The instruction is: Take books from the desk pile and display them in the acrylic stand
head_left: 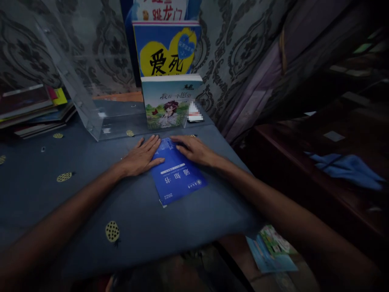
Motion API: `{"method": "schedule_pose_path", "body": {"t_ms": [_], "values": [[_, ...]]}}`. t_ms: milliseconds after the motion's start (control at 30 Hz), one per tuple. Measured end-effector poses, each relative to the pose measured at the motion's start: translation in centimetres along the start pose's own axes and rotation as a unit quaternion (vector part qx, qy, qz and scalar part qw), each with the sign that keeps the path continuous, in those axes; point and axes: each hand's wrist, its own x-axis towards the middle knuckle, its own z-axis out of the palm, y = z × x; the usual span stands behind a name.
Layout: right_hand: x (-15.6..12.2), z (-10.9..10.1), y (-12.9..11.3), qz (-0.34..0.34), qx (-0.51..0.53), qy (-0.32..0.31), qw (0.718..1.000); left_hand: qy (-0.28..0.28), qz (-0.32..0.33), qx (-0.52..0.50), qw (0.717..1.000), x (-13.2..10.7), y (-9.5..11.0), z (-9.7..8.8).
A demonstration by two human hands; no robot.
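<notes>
Left hand (142,156): flat, fingers extended, resting on the upper left edge of the blue booklet (179,176).
Right hand (194,151): loosely spread, fingertips at the booklet's upper right edge.
Blue booklet: centre of frame, lying on the table (75,211), lettering inverted.
Teal book (167,103): upright, upper centre.
Book stack (33,107): left edge of frame.

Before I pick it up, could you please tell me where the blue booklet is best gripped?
Probably by the near edge of the blue booklet, coming from the wearer's side: it lies flat, that edge is uncovered, while the left hand and right hand are at its far end.
</notes>
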Motion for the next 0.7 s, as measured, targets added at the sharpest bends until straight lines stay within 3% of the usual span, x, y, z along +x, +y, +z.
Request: {"method": "schedule_pose_path", "body": {"t_ms": [133, 333, 567, 700], "values": [[1.7, 1.3, 2.5, -0.017, 0.043, -0.001, 0.999, -0.009, 0.033, 0.001, 0.999, -1.1, 0.7, 0.1], [1.8, 1.4, 3.4, -0.036, 0.094, -0.004, 0.995, -0.045, 0.134, -0.012, 0.990, -3.5, 4.3, 0.2], [2.0, 0.6, 3.4, -0.029, 0.160, -0.012, 0.987, -0.077, 0.185, -0.035, 0.979, 1.0, 8.0, 0.1], [1.9, 0.6, 3.3, -0.020, 0.178, -0.006, 0.984, -0.089, 0.270, -0.050, 0.957, 1.4, 10.9, 0.3]]}}
